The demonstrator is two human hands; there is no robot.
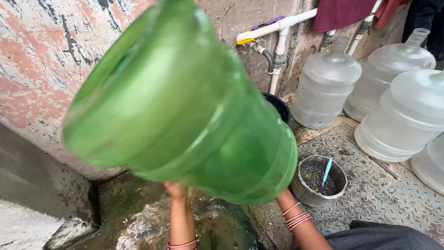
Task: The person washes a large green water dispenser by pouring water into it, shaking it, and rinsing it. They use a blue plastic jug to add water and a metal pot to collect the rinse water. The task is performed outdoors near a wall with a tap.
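Two hands hold one big green jug [185,106] up in front of the camera. The left hand [177,190] shows just under the jug's lower edge, fingers pressed up against the plastic; how far they wrap I cannot tell, as the jug hides them. The right hand [283,198] is hidden behind the jug's rim; only the wrist with its pink bangles shows, so its grip cannot be told, though it meets the jug there.

The jug is translucent green plastic, round-bodied, with shallow ribs running around it, and slightly blurred. It lies tilted, its long axis running from lower right, near the person, to upper left, toward the wall. One broad end sits low at the right, close to the wrists; the other end points up and left. Which end is the neck I cannot tell.

Below the jug lies a wet, greenish drain floor [138,222] with a stone kerb at the left. Just right of the jug, on a patterned metal plate [384,194], stands a steel bowl [319,180] holding dark grit and a blue toothbrush [326,173]. Farther back, a black tub [280,106] shows behind the jug. Beyond it, three clear jugs [326,88] stand upright side by side along the wall, well apart from the green one. White pipes [282,28] with a tap run along the peeling pink wall [41,60], and maroon cloth [342,14] hangs at the top.
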